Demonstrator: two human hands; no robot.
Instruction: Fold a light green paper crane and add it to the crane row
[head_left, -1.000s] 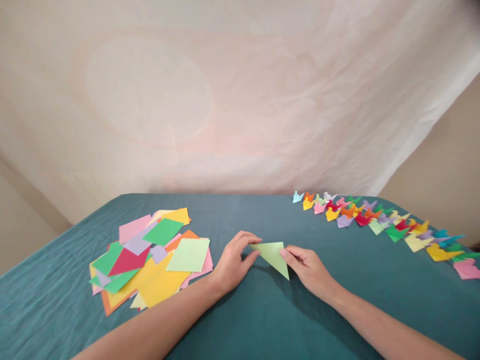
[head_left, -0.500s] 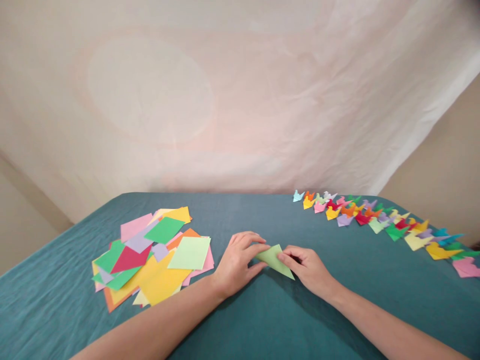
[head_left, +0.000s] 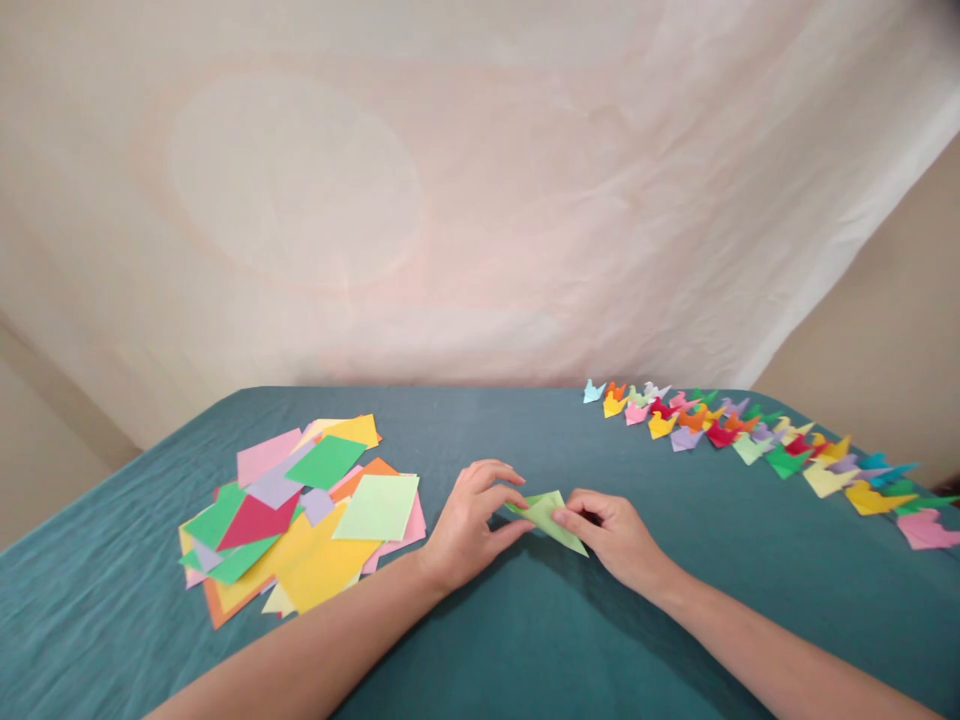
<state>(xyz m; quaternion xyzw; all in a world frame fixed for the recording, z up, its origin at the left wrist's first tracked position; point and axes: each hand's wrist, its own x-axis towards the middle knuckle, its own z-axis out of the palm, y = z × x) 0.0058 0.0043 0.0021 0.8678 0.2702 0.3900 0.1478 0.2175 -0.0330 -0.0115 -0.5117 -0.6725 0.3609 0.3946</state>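
The folded green paper is over the middle of the counter, pinched by the right hand. The left hand curves around its left end (whether gripping, I cannot tell). Matching edges before pressing should keep creases crisp. Loose sheets lie left; paper birds stand far right.

The person's left hand and right hand are bare, with slim, tapering fingers and rounded knuckles. The left forearm and right forearm are bare as well, slender, plain and smooth-looking, widening gradually from narrow wrists down to the lower edge of the view. The fingernails are too small to make out.
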